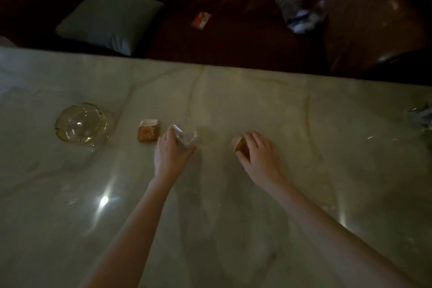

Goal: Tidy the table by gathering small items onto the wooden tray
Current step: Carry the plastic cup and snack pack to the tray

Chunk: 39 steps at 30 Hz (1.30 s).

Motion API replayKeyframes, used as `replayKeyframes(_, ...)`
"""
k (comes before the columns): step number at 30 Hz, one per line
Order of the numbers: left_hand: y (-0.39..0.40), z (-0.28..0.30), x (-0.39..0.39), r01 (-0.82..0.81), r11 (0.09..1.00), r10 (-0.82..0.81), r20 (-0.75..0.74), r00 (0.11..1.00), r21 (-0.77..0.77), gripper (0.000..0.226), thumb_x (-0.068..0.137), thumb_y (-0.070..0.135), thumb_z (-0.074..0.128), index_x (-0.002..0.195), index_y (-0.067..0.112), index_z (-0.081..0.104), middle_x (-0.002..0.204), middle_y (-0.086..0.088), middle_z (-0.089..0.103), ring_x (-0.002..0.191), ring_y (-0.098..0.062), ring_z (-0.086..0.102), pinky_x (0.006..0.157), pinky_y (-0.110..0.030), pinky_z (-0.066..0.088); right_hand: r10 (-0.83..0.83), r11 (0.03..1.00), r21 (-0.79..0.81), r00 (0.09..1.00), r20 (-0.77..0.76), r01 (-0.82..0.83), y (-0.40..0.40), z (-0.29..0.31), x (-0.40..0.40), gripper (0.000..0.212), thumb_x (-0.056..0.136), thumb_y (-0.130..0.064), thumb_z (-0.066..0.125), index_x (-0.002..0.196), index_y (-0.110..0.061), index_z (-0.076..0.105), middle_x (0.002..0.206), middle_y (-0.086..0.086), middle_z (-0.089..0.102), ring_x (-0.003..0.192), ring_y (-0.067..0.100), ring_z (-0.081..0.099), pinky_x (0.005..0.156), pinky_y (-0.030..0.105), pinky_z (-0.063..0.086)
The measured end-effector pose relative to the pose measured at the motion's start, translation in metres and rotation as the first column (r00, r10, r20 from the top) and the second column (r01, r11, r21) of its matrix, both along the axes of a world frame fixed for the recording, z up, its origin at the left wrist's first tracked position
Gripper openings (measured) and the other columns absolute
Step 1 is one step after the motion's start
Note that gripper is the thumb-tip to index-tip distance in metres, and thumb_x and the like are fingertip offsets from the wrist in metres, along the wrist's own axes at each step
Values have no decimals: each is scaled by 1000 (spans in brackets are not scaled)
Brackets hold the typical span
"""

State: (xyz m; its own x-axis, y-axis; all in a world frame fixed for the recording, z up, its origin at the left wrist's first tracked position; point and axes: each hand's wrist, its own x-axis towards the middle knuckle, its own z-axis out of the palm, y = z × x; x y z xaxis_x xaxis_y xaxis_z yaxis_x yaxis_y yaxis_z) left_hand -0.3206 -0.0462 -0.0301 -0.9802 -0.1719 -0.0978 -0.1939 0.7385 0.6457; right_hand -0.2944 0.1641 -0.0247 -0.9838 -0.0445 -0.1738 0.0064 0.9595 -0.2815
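Observation:
On the pale marble table [233, 194], my left hand [170, 154] grips a small clear square container [187, 137] near the middle. My right hand [257, 152] is closed over a small brown box [239, 144] to the right of it. A second small orange-brown box [148, 133] with a white top lies flat just left of my left hand. A clear glass ashtray [81, 124] sits further left. No wooden tray is in view.
Beyond the table's far edge is a dark sofa with a grey cushion [109, 21], a red and white pack [201, 20] and crumpled clear plastic bags [301, 4]. Something shiny and crumpled [420, 117] lies at the table's right edge.

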Motion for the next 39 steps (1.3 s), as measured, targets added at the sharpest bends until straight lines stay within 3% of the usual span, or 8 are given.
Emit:
replayKeyframes(6,-1,-5,-3,-69,997,70,-67,995,18,38,69,29,76,90,4,57,85,-16,63,87,-32,53,68,-34,36,-67,998,-27,995,-70,65,-1,-13,2,45,84,-23,60,124,-3,53,129,16,54,120,35,48,100,44,37)
replayKeyframes(10,0,-7,-3,-94,996,94,-78,992,5,35,68,26,77,88,4,58,85,-15,64,85,-31,54,64,-29,31,-123,984,-143,988,-88,109,0,-12,-3,38,78,-20,67,112,-4,57,111,15,61,105,34,53,92,41,41)
replayKeyframes(14,1,-10,-3,-123,992,123,-82,989,2,36,66,25,78,89,5,59,84,-15,66,83,-32,57,63,-30,33,-264,897,-370,965,-6,243,2,-6,-3,37,74,-15,72,108,-8,60,105,13,66,98,30,59,83,33,43)
replayKeyframes(21,7,-5,2,-126,992,126,-83,989,3,34,64,25,78,85,4,61,79,-19,68,76,-36,61,63,-38,41,-349,751,-559,930,115,351,8,4,4,24,68,-11,77,89,-5,65,86,13,70,74,18,57,64,23,39)
replayKeyframes(26,26,7,14,-47,998,48,-47,998,38,32,62,27,79,81,7,63,79,-15,69,77,-33,62,64,-34,40,-429,638,-649,891,147,415,27,22,10,19,65,-8,78,77,-9,64,73,8,64,67,15,54,51,10,37)
replayKeyframes(30,52,22,22,54,994,-51,-32,998,91,42,57,34,77,90,10,65,87,-10,70,80,-27,63,65,-28,38,-492,572,-692,859,141,441,52,40,21,23,63,-4,80,80,-2,66,76,11,66,69,15,56,50,9,37)
replayKeyframes(36,103,63,39,207,973,-197,-98,976,106,46,59,29,79,98,10,65,95,-9,70,84,-28,63,66,-23,31,-579,501,-745,810,89,440,101,76,47,24,61,-7,81,69,-17,61,70,2,64,64,14,57,49,5,39)
replayKeyframes(39,138,83,51,276,956,-262,-134,956,102,46,59,30,79,97,8,65,95,-9,70,84,-29,63,69,-26,36,-630,443,-779,772,82,444,131,92,64,22,62,-9,81,74,-14,63,70,0,65,63,11,58,49,4,40)
